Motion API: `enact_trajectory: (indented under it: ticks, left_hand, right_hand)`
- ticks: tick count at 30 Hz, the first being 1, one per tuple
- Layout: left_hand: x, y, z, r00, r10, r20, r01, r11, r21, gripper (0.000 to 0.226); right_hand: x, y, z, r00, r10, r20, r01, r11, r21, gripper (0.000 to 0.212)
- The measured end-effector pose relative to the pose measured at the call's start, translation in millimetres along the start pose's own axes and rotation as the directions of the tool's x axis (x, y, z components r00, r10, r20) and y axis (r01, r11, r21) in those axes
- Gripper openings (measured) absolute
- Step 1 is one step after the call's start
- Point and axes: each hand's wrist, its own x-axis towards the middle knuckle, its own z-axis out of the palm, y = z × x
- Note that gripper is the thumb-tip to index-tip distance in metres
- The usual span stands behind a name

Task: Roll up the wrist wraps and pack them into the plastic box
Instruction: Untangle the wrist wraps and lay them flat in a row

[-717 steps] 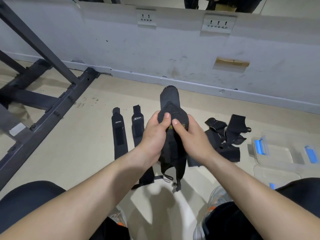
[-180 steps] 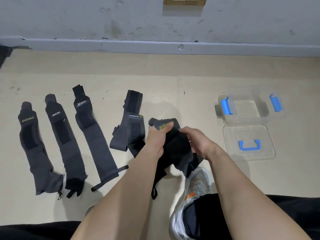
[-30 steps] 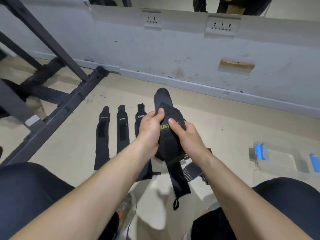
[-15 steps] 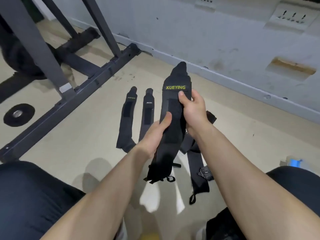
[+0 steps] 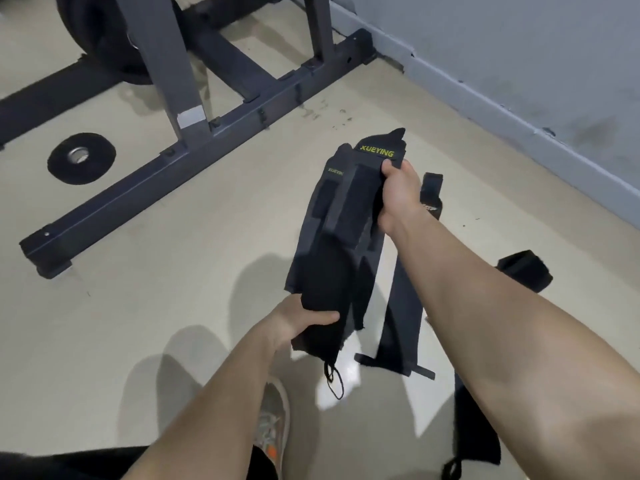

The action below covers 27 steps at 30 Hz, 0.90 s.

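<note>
Head view, and the wrist wrap (image 5: 346,244) is up off the floor (image 5: 173,289), stretched long between 2 hands. The right hand (image 5: 398,195) pinches the far end just beside the yellow XUEYING label, fingers curled round the edge. The left hand (image 5: 298,323) grips the near end, thumb laid across the front, and the thin loop (image 5: 334,379) dangles free below it. That end-to-end hold looks like a straightening pull, getting the fabric flat so it rolls evenly.

A second labelled wrap (image 5: 325,202) shows behind the left edge; whether it lies on the floor or is caught in the grip, I cannot tell. On the floor lie 1 long strip (image 5: 401,323) under the right forearm, another wrap (image 5: 431,192) just past the right wrist, and a bunched wrap (image 5: 523,270) further right. None of these looks rolled tight, so plenty of the job seems left.

The plastic box is out of shot. The dark rack frame (image 5: 207,133) crosses the top left, with a small weight plate (image 5: 81,157) beside it, and a shoe (image 5: 273,424) sits below the hands
</note>
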Motion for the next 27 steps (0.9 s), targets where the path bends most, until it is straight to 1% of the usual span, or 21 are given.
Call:
enact_trajectory:
  ticks: [2, 5, 8, 11, 13, 15, 17, 18, 21, 23, 24, 26, 27]
  left_hand:
    - [24.5, -16.9, -28.4, 0.998, -0.05, -0.035, 0.048, 0.998, -0.037, 0.043]
    - [58.9, -31.3, -69.5, 0.989, -0.092, -0.112, 0.07, 0.98, -0.187, 0.044]
    - [93.3, -29.8, -101.8, 0.977, -0.078, -0.198, 0.011, 0.947, -0.321, 0.038]
    - [128.5, -22.4, -124.1, 0.946, -0.067, -0.316, -0.053, 0.933, -0.357, 0.031]
    - [153.0, -21.4, -137.0, 0.904, -0.098, -0.416, -0.072, 0.924, -0.375, 0.029]
    - [173.5, -24.4, -145.3, 0.837, -0.116, -0.535, -0.069, 0.947, -0.313, 0.03]
    - [187.3, -29.6, -148.5, 0.75, -0.084, -0.656, -0.003, 0.991, -0.131, 0.03]
    - [189.4, -31.4, -147.5, 0.707, -0.073, -0.703, 0.056, 0.997, -0.048, 0.031]
    - [182.2, -31.0, -137.1, 0.626, -0.071, -0.776, 0.204, 0.976, 0.076, 0.04]
    - [175.0, -30.4, -126.7, 0.589, -0.025, -0.808, 0.336, 0.917, 0.216, 0.05]
    - [170.1, -28.9, -119.8, 0.579, 0.01, -0.815, 0.378, 0.883, 0.279, 0.053]
    - [158.8, -20.3, -103.7, 0.574, 0.061, -0.816, 0.365, 0.873, 0.322, 0.053]
    - [152.5, -13.9, -93.2, 0.588, 0.071, -0.806, 0.338, 0.883, 0.325, 0.051]
  right_hand:
    - [35.5, 14.9, 20.6, 0.999, 0.044, -0.016, -0.043, 0.998, 0.036, 0.025]
    - [84.1, 38.5, 54.6, 0.996, 0.089, 0.009, -0.089, 0.994, 0.055, 0.03]
    - [126.9, 62.7, 92.3, 0.994, 0.086, 0.07, -0.086, 0.996, 0.0, 0.035]
    - [170.2, 79.0, 129.7, 0.992, 0.062, 0.108, -0.059, 0.998, -0.036, 0.035]
    - [194.8, 89.7, 144.1, 0.99, 0.085, 0.109, -0.07, 0.988, -0.138, 0.037]
    - [206.5, 110.2, 140.8, 0.989, 0.139, 0.059, -0.117, 0.952, -0.281, 0.043]
    - [202.3, 135.0, 125.0, 0.979, 0.199, 0.032, -0.173, 0.912, -0.372, 0.045]
    - [194.0, 145.2, 116.4, 0.973, 0.226, 0.045, -0.191, 0.9, -0.392, 0.043]
    - [169.4, 168.0, 93.3, 0.963, 0.261, 0.067, -0.213, 0.889, -0.405, 0.033]
    - [152.8, 168.8, 79.3, 0.964, 0.259, 0.054, -0.216, 0.889, -0.405, 0.033]
    - [144.1, 166.5, 70.9, 0.965, 0.257, 0.052, -0.214, 0.886, -0.411, 0.034]
    - [124.8, 157.4, 51.6, 0.966, 0.252, 0.058, -0.205, 0.883, -0.423, 0.034]
    - [114.1, 151.6, 39.6, 0.968, 0.243, 0.063, -0.192, 0.88, -0.433, 0.033]
